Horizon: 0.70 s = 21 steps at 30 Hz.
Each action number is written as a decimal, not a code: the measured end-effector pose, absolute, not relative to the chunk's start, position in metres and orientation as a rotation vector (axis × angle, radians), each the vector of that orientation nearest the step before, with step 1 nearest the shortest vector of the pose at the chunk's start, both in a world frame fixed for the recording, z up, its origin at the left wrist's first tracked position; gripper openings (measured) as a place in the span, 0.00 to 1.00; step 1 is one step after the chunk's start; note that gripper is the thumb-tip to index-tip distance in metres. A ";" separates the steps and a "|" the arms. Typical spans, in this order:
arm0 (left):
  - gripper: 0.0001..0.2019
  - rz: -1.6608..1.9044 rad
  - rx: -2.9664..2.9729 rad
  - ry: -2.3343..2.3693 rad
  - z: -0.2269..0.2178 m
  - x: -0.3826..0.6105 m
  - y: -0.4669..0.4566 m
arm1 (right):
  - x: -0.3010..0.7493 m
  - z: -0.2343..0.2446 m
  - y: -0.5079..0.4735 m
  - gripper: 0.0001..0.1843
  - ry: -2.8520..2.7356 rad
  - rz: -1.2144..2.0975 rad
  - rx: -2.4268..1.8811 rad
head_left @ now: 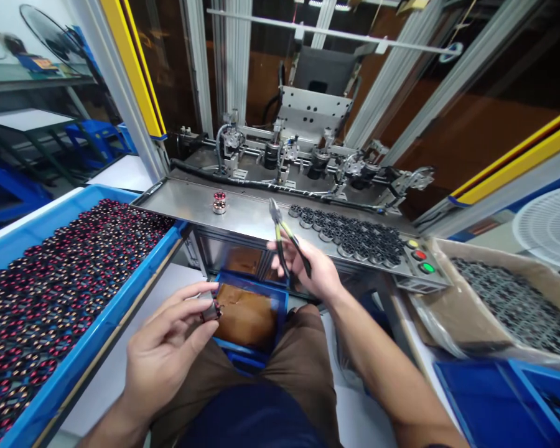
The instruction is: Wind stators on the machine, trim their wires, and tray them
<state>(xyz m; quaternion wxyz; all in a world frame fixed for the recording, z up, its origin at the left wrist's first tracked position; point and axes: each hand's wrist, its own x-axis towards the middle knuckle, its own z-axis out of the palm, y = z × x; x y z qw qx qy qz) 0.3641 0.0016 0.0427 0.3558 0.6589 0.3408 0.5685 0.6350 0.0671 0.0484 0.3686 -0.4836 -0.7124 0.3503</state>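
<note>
Between the thumb and fingers of my left hand (168,342) is a small motor stator (209,308), a grey ring with dark and reddish parts on its right side. My right hand (310,267) grips a pair of cutting pliers (280,233) with black and yellow-green handles. Their jaws point up and away from me, over the front edge of the metal shelf (252,218). The pliers and the stator are apart. On the shelf, a short stack of wound stators (219,204) with red and copper coils stands left of the pliers. To their right sit several black unwound stators (354,233).
At left, a blue tray (81,205) is full of wound stators. A winding machine (284,152) rises behind the shelf. A button box (422,258) and a lined carton of grey cores (452,249) stand at right. Below my hands lies a blue bin (282,305).
</note>
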 end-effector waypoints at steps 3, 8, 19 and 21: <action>0.15 1.435 1.624 0.869 0.043 0.369 0.003 | 0.620 0.024 0.002 0.34 -1.364 1.398 -0.872; 0.15 1.430 1.649 0.878 0.044 0.380 0.001 | 0.594 0.008 -0.067 0.29 -1.412 1.376 -0.936; 0.16 1.394 1.775 0.933 0.050 0.381 -0.009 | 0.580 0.017 -0.060 0.39 -1.817 0.872 -0.868; 0.15 1.387 1.787 0.923 0.050 0.379 -0.010 | 0.578 0.018 -0.059 0.38 -1.819 0.865 -0.849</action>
